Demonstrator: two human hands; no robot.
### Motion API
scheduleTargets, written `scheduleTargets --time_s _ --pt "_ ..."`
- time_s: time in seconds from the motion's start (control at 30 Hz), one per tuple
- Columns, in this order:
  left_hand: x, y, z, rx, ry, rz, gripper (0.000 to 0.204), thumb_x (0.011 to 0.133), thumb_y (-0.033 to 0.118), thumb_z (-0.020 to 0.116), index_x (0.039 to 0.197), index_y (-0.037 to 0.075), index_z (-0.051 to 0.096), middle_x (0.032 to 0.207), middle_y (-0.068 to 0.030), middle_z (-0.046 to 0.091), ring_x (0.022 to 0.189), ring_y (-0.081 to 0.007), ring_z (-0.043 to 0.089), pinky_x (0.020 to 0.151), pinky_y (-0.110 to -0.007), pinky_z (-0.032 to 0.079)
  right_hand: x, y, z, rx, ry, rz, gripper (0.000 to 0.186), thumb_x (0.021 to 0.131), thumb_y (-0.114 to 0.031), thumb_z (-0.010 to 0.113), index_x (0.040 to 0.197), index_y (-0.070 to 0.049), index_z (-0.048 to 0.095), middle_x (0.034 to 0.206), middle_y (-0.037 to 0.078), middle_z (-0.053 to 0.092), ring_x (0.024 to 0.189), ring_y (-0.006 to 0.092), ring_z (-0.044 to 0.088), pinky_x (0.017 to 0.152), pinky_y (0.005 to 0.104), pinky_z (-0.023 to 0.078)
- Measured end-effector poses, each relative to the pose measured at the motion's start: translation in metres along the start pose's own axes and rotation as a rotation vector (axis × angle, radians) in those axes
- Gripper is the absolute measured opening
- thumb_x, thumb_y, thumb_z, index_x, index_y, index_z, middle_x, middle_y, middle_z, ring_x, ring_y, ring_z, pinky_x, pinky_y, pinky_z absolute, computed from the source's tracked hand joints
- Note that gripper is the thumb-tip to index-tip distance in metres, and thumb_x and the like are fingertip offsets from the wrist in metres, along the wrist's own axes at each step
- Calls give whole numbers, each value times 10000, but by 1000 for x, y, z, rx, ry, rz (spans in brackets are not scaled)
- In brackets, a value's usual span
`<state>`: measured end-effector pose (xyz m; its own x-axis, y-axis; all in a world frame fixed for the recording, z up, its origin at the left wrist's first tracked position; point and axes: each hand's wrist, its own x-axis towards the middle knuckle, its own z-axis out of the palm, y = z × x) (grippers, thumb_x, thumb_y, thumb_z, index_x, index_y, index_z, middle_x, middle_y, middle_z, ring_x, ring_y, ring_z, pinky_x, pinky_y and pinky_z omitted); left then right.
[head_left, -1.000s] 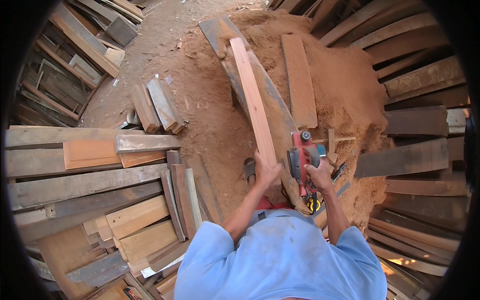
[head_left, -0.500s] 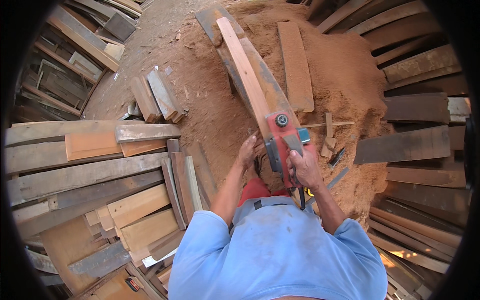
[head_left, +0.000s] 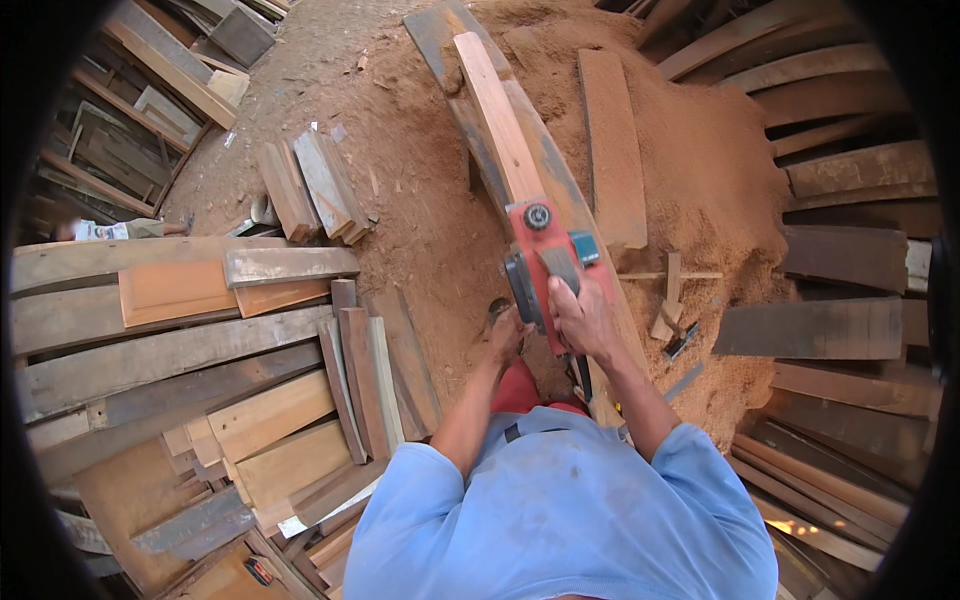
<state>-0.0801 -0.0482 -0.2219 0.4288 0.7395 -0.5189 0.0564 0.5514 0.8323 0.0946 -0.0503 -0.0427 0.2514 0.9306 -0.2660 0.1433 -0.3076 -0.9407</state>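
A red electric planer [head_left: 530, 225] with a black knob on top sits over the near end of a long light-brown wood strip [head_left: 492, 110]. My right hand [head_left: 582, 312] is closed around the planer's rear handle, thumb on top. Beside the planer's left edge, low down, is my left hand [head_left: 508, 335]; its fingertips are partly hidden there, so I cannot tell whether they grip anything. Under the strip lies a wide, worn plank [head_left: 558, 165] that slants away to the far left. A dark cord end hangs from the back of the planer.
Reddish sawdust [head_left: 690, 170] is heaped on the right around a flat board [head_left: 612, 150] and small wood pieces [head_left: 668, 300]. Stacked planks [head_left: 180, 340] line the left, more boards [head_left: 810, 328] the right. A person [head_left: 110, 230] shows at the far left.
The planer, with my right hand on it, has shifted left and slightly away from me along the strip. My left hand has moved closer to its side. A person has appeared at far left.
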Motion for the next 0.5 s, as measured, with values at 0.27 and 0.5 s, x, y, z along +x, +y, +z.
scheduleTargets --time_s 0.27,0.5 --pt "27 -25 -18 -209 -127 -75 612 1096 474 411 1399 -45 521 1272 -129 678 1199 -233 626 1067 -377 439 181 -80 19 -47 -32 -13 493 1018 -456 514 966 12 662 711 47 623 604 135 614 570 320 512" --pt "22 -6 -11 -95 -135 -90 667 1103 478 379 1470 -75 442 1331 -155 652 1266 -247 597 1142 -378 378 308 -117 20 -127 28 -184 560 986 -540 509 870 -23 689 756 64 678 651 146 660 630 323 529"
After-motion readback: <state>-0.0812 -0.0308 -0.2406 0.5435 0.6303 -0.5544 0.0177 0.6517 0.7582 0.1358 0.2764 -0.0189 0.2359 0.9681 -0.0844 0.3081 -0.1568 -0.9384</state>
